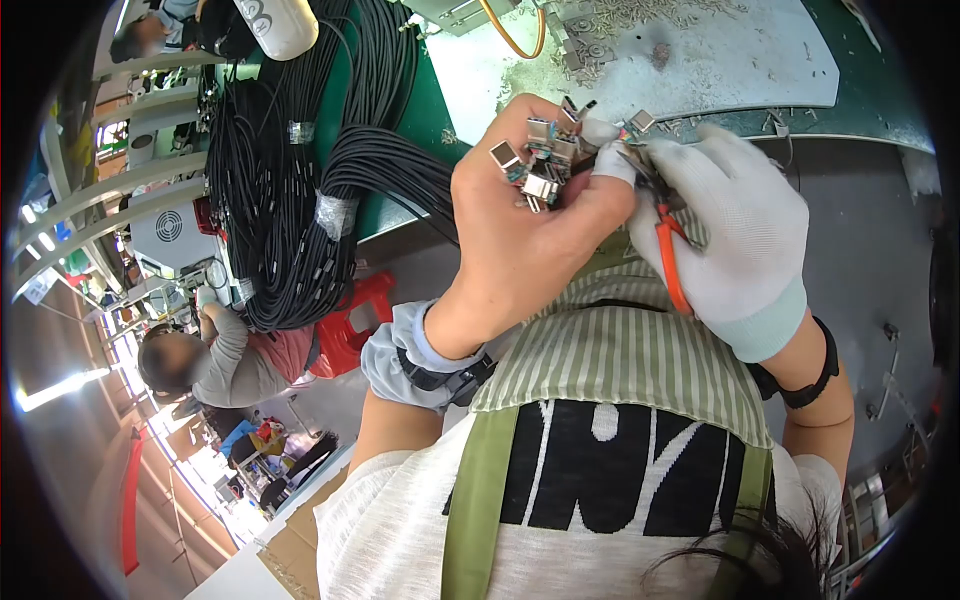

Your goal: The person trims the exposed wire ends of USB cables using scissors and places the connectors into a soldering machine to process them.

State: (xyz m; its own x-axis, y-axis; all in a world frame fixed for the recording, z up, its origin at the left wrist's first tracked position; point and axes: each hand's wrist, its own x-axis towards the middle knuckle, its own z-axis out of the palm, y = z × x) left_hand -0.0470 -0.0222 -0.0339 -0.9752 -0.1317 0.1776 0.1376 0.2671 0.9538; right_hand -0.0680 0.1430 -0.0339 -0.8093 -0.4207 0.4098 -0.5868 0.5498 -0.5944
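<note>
My left hand (525, 235), bare but for white covers on some fingertips, is closed around a bunch of small metal connectors (545, 165) that stick out above the fingers. In my right hand (735, 235), which wears a white glove, are pliers or cutters with orange-red handles (671, 255). Their dark jaws lie close to my left fingertips, beside one connector (640, 122) held apart from the bunch. Whether the jaws touch it cannot be made out.
Bundles of black cable (385, 165) hang over the green table's left side. Small metal bits lie on a white sheet (740, 75) ahead, near a machine (455, 12). A red stool (350, 325) and a seated person (235, 360) are at the left.
</note>
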